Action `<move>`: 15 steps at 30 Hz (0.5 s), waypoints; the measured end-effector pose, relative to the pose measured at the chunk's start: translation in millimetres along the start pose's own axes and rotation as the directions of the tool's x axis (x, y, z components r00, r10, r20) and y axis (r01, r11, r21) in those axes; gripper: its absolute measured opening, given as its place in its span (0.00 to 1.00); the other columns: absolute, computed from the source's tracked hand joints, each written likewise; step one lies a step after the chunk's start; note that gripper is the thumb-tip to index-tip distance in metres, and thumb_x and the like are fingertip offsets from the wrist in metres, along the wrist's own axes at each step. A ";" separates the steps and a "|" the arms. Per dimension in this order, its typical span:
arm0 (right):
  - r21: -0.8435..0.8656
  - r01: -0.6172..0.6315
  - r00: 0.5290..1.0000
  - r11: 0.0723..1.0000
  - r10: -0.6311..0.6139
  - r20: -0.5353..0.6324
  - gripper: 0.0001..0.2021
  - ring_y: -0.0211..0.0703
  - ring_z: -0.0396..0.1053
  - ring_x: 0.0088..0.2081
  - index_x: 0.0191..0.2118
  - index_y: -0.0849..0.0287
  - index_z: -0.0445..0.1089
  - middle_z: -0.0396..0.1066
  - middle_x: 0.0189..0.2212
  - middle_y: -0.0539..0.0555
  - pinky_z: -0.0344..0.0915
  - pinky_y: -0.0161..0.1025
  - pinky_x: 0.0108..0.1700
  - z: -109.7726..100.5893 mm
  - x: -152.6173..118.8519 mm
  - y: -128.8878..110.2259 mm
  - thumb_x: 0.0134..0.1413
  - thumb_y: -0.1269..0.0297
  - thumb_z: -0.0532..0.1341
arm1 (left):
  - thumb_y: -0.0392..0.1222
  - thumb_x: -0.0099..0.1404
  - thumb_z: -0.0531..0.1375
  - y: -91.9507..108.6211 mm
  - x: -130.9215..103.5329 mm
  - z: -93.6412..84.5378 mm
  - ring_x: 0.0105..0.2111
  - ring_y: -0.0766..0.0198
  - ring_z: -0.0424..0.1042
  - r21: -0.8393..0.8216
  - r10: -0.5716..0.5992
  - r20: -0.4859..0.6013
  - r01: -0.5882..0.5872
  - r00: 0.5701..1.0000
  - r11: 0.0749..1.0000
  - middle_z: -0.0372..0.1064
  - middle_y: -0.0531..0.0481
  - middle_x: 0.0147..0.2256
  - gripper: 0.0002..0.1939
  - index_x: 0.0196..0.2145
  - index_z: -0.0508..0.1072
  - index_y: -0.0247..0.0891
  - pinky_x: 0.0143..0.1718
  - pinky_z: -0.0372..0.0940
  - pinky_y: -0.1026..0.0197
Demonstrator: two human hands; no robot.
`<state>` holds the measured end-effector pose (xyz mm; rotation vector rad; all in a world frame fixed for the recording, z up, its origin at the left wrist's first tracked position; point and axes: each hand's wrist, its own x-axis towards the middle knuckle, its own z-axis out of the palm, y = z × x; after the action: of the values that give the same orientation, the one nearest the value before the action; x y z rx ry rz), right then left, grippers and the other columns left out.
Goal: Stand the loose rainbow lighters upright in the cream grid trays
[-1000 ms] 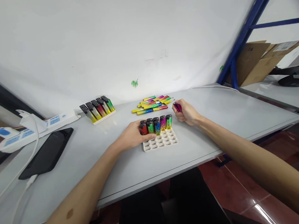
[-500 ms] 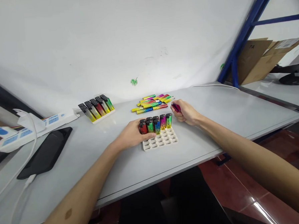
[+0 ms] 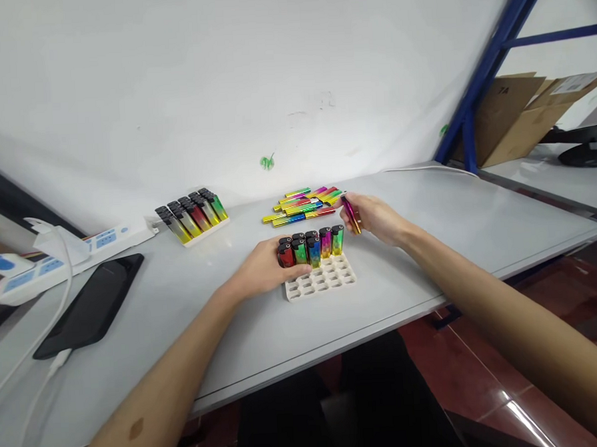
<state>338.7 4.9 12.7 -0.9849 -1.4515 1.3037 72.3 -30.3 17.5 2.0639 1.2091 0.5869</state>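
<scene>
A white rack (image 3: 326, 280) with rows of slots stands on the grey table, several colourful lighters (image 3: 300, 252) upright in its back rows. Its front slots show no lighters. My left hand (image 3: 268, 268) grips the rack's left side, thumb across the front of the red and green lighters. Right of the rack, my right hand (image 3: 373, 216) holds a magenta and gold lighter (image 3: 351, 214) between its fingers, tilted, above the table. Behind the rack lies a loose pile of shiny lighters (image 3: 302, 208).
A second rack (image 3: 207, 233) full of lighters stands at the back left. A black phone (image 3: 90, 306) with a white cable and a power strip (image 3: 99, 242) lie on the left. A white wall rises behind; cardboard boxes (image 3: 523, 118) are at far right.
My right hand has turned and opened its grip somewhat, so the magenta lighter now shows along its length. My left hand and the rack have stayed put.
</scene>
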 end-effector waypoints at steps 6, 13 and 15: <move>-0.031 0.133 0.990 0.991 -0.132 0.046 0.16 0.35 0.59 0.29 0.28 0.58 0.68 0.63 0.26 0.48 0.60 0.36 0.34 -11.7 -6.4 -12.7 0.56 0.51 0.66 | 0.56 0.53 0.69 -0.8 -0.1 -0.1 0.36 0.60 0.73 0.008 -0.022 0.000 0.022 1.000 1.000 0.76 0.52 0.37 0.23 0.42 0.75 0.40 0.36 0.67 0.59; -0.014 0.209 0.972 0.978 -0.206 0.111 0.11 0.35 0.60 0.28 0.38 0.54 0.71 0.66 0.27 0.47 0.59 0.37 0.31 -7.0 -13.0 -19.6 0.53 0.55 0.69 | 0.54 0.54 0.69 0.1 -0.7 0.4 0.34 0.62 0.72 -0.007 -0.027 0.013 0.027 1.000 1.000 0.76 0.52 0.37 0.22 0.42 0.74 0.39 0.34 0.67 0.61; -0.031 0.263 0.956 0.964 -0.257 0.139 0.10 0.36 0.63 0.32 0.36 0.55 0.71 0.68 0.30 0.48 0.62 0.38 0.35 -2.1 -14.3 -19.5 0.52 0.57 0.70 | 0.54 0.54 0.68 0.3 -0.4 0.6 0.34 0.62 0.72 -0.009 -0.023 0.013 0.023 1.000 1.000 0.76 0.52 0.37 0.22 0.43 0.74 0.39 0.34 0.67 0.60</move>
<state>344.6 -10.6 30.4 -0.7184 -1.6614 1.1629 72.6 -30.9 17.4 2.0404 1.2187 0.5672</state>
